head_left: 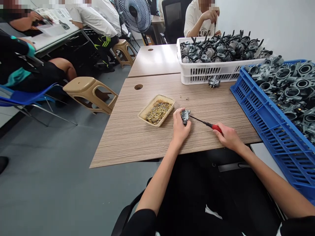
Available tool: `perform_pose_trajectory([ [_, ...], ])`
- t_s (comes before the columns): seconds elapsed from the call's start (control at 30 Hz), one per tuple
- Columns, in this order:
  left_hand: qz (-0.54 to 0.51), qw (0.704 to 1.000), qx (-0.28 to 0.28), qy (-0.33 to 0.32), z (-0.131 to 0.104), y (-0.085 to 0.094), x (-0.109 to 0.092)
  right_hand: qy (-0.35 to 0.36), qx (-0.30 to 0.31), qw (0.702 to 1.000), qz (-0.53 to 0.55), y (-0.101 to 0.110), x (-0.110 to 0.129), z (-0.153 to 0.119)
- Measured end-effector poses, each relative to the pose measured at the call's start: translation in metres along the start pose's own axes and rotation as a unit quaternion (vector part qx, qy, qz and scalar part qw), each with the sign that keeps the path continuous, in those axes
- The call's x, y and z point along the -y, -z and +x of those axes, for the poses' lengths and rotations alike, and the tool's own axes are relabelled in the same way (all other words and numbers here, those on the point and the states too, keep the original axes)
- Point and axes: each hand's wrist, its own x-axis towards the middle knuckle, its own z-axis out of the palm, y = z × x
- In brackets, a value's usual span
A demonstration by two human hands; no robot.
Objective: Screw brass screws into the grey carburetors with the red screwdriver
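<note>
My left hand (180,127) is wrapped round a small grey metal carburetor part (185,115) on the wooden table (137,137). To its right, my right hand (229,136) grips the red handle of a long, thin screwdriver (217,128), whose dark shaft points left and has its tip at the part's right side. A cream plastic tray (140,115) filled with small brass-coloured pieces (158,112) stands just left of my left hand. Tiny loose pieces (187,98) lie on the tabletop beyond the part.
A white basket (209,70) of carburetors stands at the back, one carburetor (214,82) before it. At the right is a blue crate (270,121) of metal bodies. A person (197,19) sits across the table; others sit at the left near a stool (83,86) and a fan (133,13).
</note>
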Motion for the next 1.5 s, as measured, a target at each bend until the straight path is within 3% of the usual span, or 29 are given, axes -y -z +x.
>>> perform_pose_trajectory([
  [0.37,-0.006,1.0,-0.007,-0.001,0.0003,-0.0018,0.0003,-0.006,0.004,1.0,0.0,-0.0012,-0.0004,-0.0003],
  [1.03,-0.009,1.0,0.004,-0.007,0.0006,0.0008,-0.0037,-0.022,-0.033,0.992,0.12,0.0017,-0.0036,0.0036],
  [1.5,-0.005,1.0,0.005,-0.01,0.001,0.0006,-0.0038,-0.024,-0.033,0.989,0.14,0.0052,-0.003,0.0041],
])
